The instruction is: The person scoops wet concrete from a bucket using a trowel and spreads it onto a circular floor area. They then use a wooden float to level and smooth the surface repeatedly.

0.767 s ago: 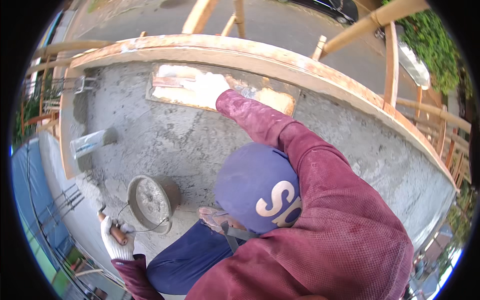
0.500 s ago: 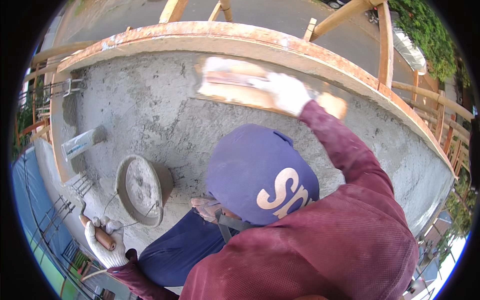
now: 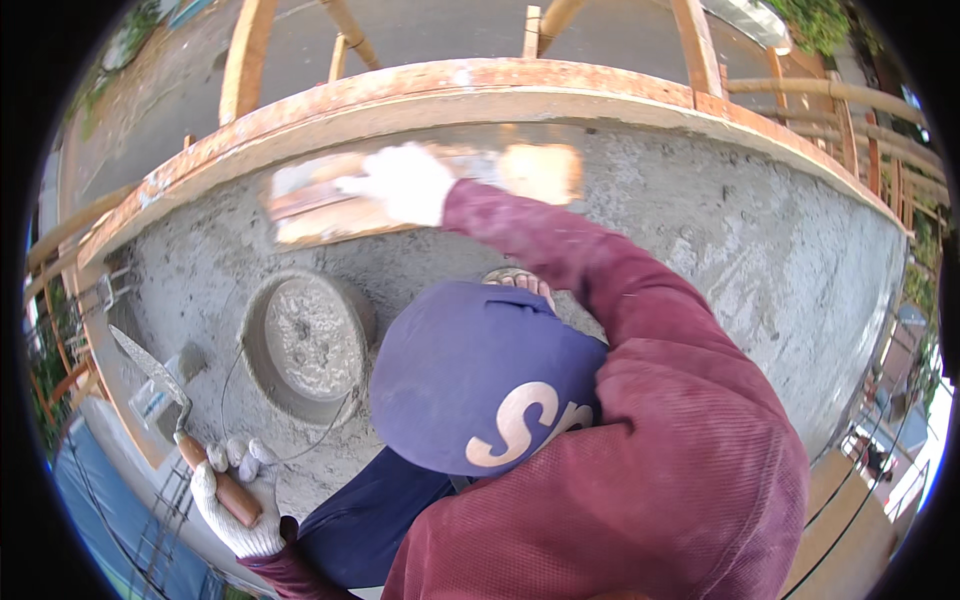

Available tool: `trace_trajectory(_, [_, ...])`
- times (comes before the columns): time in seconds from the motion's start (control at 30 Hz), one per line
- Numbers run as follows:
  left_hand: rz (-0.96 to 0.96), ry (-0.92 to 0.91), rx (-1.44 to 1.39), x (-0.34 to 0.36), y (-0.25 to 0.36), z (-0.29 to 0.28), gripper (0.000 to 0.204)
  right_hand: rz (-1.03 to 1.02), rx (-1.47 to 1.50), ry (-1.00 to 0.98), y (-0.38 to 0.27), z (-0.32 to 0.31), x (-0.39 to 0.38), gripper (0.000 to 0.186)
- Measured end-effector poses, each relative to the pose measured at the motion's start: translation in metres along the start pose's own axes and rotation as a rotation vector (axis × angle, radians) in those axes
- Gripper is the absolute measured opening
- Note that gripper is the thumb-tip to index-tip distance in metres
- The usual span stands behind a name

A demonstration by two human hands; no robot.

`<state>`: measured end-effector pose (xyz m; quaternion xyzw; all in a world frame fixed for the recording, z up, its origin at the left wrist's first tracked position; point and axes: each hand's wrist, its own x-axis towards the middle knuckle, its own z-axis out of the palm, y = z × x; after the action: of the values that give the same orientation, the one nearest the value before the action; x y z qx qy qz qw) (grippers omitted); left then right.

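Note:
My left hand (image 3: 240,510), in a white knit glove, is closed around the wooden handle of a pointed trowel (image 3: 150,360), whose blade points away over the board edge. A thin wire handle runs from a grey bucket (image 3: 362,310) to those same fingers. Wet grey mortar (image 3: 310,340) lies in the bucket. Farther off, my right hand (image 3: 408,185), white-gloved and smeared by motion, grips a long wooden float (image 3: 335,225) lying flat against the grey mortar surface (image 3: 680,250). The float sits close to the far edge board.
A wooden formwork board (image 3: 430,85) curves along the far side, with upright timbers (image 3: 248,60) beyond it. A blue cap (image 3: 480,370) hides part of the middle; bare toes (image 3: 525,280) show beside it. A pale pipe (image 3: 160,400) and thin metal bars stand at left.
My right hand and the float have swept left along the far board. The trowel blade has come into clear view. The whole view has shifted, and the bucket now shows more of its mortar.

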<state>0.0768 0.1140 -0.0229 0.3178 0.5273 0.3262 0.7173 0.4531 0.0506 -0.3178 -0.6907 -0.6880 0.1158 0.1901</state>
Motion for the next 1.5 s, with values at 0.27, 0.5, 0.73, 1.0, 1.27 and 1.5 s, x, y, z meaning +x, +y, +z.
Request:
trace_trajectory(0.27, [-0.130, -0.245, 0.065, 0.010, 0.004, -0.009, 0.048, 0.077, 0.090, -0.186, -0.025, 0.004, 0.041, 0.042])
trace_trajectory(0.5, [-0.220, -0.099, 0.005, -0.004, 0.003, -0.043, 0.032, 0.318, -0.158, -0.112, 0.087, -0.099, -0.256, 0.053])
trace_trajectory(0.73, [-0.029, 0.391, 0.384, -0.025, -0.008, -0.087, 0.057, 0.448, -0.791, -0.441, 0.084, -0.163, -0.373, 0.072])
trace_trajectory(1.0, [0.541, -0.016, 0.536, 0.033, -0.016, -0.026, 0.057, -0.106, 0.887, -0.476, -0.139, -0.202, 0.050, 0.052])
trace_trajectory(1.27, [0.949, -0.321, 1.311, 0.010, 0.043, 0.013, 0.037, 0.238, 1.513, -0.682, -0.247, -0.179, 0.111, 0.053])
trace_trajectory(1.5, [0.914, 0.159, 1.588, 0.019, -0.003, -0.068, 0.072, -0.224, -0.073, -0.762, -0.182, -0.235, 0.083, 0.031])
